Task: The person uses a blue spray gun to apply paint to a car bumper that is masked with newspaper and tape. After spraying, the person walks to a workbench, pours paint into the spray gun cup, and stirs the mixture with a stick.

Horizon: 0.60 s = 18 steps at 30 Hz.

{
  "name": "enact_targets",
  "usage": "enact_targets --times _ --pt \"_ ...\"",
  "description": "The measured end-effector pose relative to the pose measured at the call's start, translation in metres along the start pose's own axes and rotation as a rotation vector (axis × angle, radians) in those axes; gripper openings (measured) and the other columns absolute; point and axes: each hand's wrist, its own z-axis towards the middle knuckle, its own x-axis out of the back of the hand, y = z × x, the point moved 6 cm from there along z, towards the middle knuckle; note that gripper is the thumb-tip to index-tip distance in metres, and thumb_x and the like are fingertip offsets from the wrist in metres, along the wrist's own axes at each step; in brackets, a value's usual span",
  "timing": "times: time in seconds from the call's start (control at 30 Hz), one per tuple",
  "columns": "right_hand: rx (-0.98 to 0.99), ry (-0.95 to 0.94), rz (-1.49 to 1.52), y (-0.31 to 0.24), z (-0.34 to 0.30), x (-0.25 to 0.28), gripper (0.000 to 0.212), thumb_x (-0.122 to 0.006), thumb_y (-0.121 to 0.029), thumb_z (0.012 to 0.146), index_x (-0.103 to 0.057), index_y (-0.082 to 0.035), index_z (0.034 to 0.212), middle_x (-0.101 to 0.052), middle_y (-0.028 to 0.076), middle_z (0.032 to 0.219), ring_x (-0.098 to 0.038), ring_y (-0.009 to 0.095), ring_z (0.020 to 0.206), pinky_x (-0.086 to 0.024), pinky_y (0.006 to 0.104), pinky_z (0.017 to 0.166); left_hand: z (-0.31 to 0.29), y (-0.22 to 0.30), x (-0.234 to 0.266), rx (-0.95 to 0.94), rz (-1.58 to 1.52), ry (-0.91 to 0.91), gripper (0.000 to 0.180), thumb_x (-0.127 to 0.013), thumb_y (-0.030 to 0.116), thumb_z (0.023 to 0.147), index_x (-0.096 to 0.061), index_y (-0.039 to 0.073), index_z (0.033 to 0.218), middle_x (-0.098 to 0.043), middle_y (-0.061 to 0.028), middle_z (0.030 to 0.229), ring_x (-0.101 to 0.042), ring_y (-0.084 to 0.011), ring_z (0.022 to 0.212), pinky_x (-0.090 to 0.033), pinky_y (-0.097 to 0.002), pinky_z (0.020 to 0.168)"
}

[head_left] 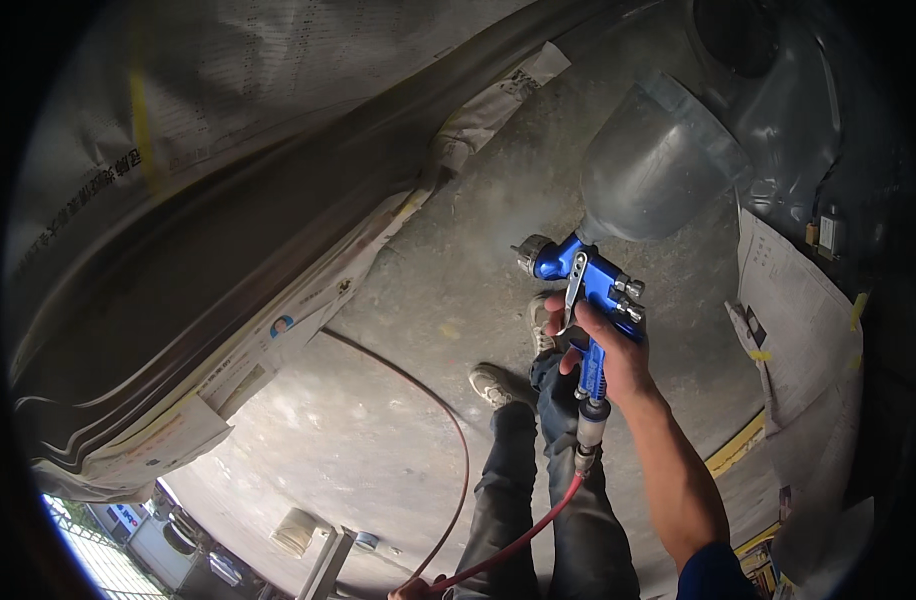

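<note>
My right hand is wrapped round the grip of a blue spray gun, with fingers at its silver trigger. A translucent grey paint cup sits on top of the gun. Its nozzle points left toward a dark, glossy car body panel, apart from it, and a faint mist hangs in front. From the grip's base a red air hose runs down to the lower edge. There my left hand, mostly cut off by the picture's edge, is closed on the hose.
Masking newspaper edges the panel, and more paper hangs on the right by a grey part. The hose loops across the concrete floor near my shoes. A pale bucket-like container and a metal stand are at lower left.
</note>
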Motion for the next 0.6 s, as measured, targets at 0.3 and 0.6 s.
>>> enact_targets --times 0.3,0.6 --pt "0.084 0.027 -0.029 0.039 0.098 0.014 0.033 -0.066 -0.024 0.092 -0.062 -0.004 0.118 -0.070 0.012 0.106 -0.068 0.019 0.089 -0.057 0.0305 0.053 0.056 0.056 -0.024 0.138 -0.184 -0.040 0.041 -0.075 0.030 0.084 -0.055 0.003 0.061 -0.043 -0.0114 0.048 -0.036 -0.0148 0.047 -0.036 -0.0384 0.045" --pt "0.029 -0.188 -0.034 0.047 0.169 -0.010 0.022 -0.069 -0.023 0.089 -0.069 -0.004 0.099 -0.071 0.007 0.091 -0.065 0.012 0.077 -0.051 0.0291 0.048 0.086 0.113 -0.035 0.134 -0.287 -0.038 0.039 -0.074 0.024 0.084 -0.052 0.001 0.062 -0.040 -0.0108 0.049 -0.034 -0.0139 0.049 -0.034 -0.0390 0.044"
